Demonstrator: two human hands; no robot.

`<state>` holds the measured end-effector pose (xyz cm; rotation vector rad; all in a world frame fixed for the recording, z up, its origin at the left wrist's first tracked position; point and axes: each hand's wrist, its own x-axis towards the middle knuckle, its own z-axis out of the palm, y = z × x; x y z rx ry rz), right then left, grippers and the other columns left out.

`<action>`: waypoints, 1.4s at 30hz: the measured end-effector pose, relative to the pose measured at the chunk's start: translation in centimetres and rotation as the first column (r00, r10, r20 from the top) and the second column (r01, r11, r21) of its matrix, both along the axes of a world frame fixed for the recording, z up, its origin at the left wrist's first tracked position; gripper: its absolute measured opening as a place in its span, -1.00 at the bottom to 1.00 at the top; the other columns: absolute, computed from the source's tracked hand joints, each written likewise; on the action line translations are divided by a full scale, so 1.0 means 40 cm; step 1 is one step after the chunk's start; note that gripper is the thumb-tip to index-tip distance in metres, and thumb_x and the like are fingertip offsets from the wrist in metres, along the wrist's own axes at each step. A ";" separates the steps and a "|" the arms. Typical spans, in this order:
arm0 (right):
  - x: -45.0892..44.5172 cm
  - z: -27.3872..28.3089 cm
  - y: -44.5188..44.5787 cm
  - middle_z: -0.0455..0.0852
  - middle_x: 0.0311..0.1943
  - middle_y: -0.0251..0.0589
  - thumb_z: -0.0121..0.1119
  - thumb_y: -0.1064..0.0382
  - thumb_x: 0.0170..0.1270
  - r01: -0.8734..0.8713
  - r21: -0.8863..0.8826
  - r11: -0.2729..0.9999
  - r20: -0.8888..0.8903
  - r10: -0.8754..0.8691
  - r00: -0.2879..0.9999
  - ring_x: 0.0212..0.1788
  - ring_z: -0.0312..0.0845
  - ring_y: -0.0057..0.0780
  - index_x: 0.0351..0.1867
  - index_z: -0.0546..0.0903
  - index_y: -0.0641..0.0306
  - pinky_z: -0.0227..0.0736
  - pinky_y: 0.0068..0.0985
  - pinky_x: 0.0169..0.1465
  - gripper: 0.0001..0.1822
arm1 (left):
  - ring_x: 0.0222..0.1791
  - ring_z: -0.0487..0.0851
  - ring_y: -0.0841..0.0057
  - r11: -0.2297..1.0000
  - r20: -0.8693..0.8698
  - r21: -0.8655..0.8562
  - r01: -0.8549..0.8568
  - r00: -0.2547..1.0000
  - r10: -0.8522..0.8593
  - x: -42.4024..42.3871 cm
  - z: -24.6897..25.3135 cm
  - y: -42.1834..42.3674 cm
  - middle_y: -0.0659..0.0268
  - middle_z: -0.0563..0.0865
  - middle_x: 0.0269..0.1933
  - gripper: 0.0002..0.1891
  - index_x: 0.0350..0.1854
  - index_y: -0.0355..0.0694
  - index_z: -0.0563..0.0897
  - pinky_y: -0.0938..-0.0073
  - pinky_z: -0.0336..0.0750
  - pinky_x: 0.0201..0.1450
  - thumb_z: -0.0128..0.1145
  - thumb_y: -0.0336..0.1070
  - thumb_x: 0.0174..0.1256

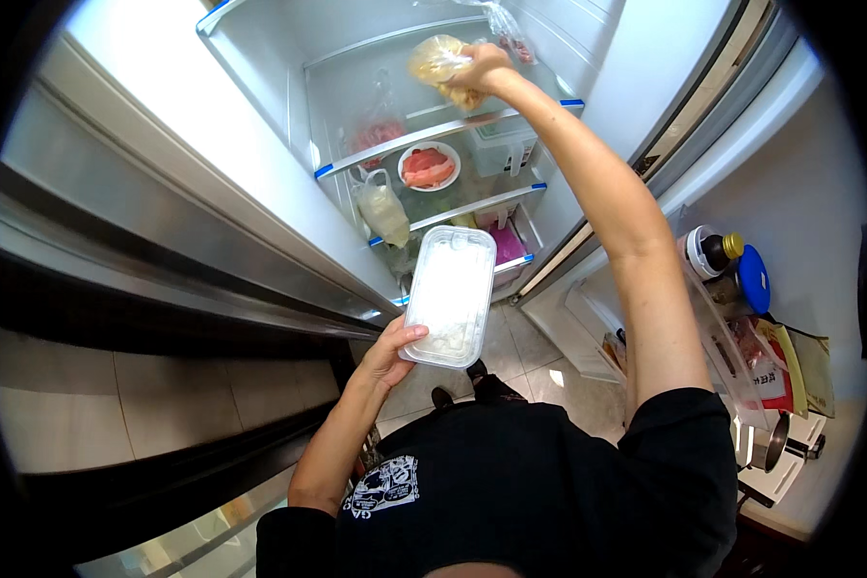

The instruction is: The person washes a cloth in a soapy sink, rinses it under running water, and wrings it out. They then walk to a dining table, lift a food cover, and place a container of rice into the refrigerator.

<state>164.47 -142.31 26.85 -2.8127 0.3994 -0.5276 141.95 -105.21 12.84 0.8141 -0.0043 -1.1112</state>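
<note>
My left hand [394,350] grips the lower left corner of a clear lidded plastic container [451,296], with whitish contents partly hidden by glare. Up at the refrigerator's top visible shelf, my right hand [485,66] is closed on a clear plastic bag of yellowish food [437,61]. On the shelf below, a white plate [403,180] holds slices of raw meat [427,167]. Left of the plate, a tied plastic bag with pale contents [381,209] leans over the shelf edge.
Bagged pinkish meat [379,134] lies on the upper shelf. A clear handled bin [502,150] stands right of the plate. The open door's rack at right holds a gold-capped bottle [715,250], a blue-lidded jar [753,280] and food packets [773,361].
</note>
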 end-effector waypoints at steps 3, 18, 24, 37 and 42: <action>0.001 -0.005 -0.038 0.77 -0.20 -0.08 0.47 -0.06 -0.14 -0.064 0.382 0.922 0.077 0.037 0.996 -0.11 0.70 -0.24 -0.07 0.69 0.23 0.59 -0.40 -0.02 -0.41 | 0.19 0.53 0.33 1.000 0.000 -0.008 0.024 1.000 -0.024 -0.010 -0.010 0.004 0.08 0.53 0.20 -0.28 0.32 -0.41 0.30 0.31 0.37 0.30 0.28 -0.28 0.11; -0.411 -0.030 0.016 0.63 0.07 -0.02 0.03 0.24 0.32 -0.488 0.737 -0.467 0.520 -0.069 0.851 0.03 0.62 -0.27 0.20 0.42 0.44 0.52 -0.30 0.10 -0.54 | 0.20 0.53 0.32 0.995 -0.042 0.043 0.092 0.995 -0.091 -0.071 -0.026 0.038 0.11 0.54 0.20 -0.29 0.35 -0.36 0.30 0.26 0.37 0.30 0.26 -0.31 0.12; -0.562 -0.231 0.063 0.66 0.02 -0.02 0.09 0.29 0.28 -0.302 0.811 -0.502 0.358 0.016 0.934 -0.01 0.65 -0.32 0.17 0.44 0.48 0.56 -0.39 0.08 -0.55 | 0.22 0.52 0.31 0.997 -0.042 0.007 0.083 0.996 -0.083 -0.076 -0.057 0.049 0.11 0.54 0.21 -0.28 0.36 -0.36 0.29 0.25 0.36 0.32 0.26 -0.31 0.12; -0.482 -0.550 0.086 0.68 -0.06 -0.06 0.26 0.45 0.10 -0.117 0.928 -0.353 0.094 -0.082 0.992 -0.07 0.67 -0.30 0.08 0.50 0.48 0.59 -0.37 0.05 -0.54 | 0.21 0.53 0.32 0.997 -0.086 0.079 0.022 0.996 -0.016 -0.088 -0.097 0.073 0.12 0.53 0.21 -0.24 0.37 -0.32 0.27 0.27 0.41 0.27 0.30 -0.24 0.10; -0.436 -0.613 0.131 0.69 -0.11 -0.14 0.27 0.50 0.03 -0.063 0.944 -0.325 0.085 0.054 0.995 -0.14 0.67 -0.36 0.04 0.54 0.40 0.61 -0.39 -0.01 -0.54 | 0.21 0.52 0.31 0.994 -0.101 0.106 -0.026 0.994 0.037 -0.082 -0.100 0.075 0.11 0.53 0.21 -0.26 0.36 -0.32 0.29 0.26 0.41 0.27 0.29 -0.25 0.11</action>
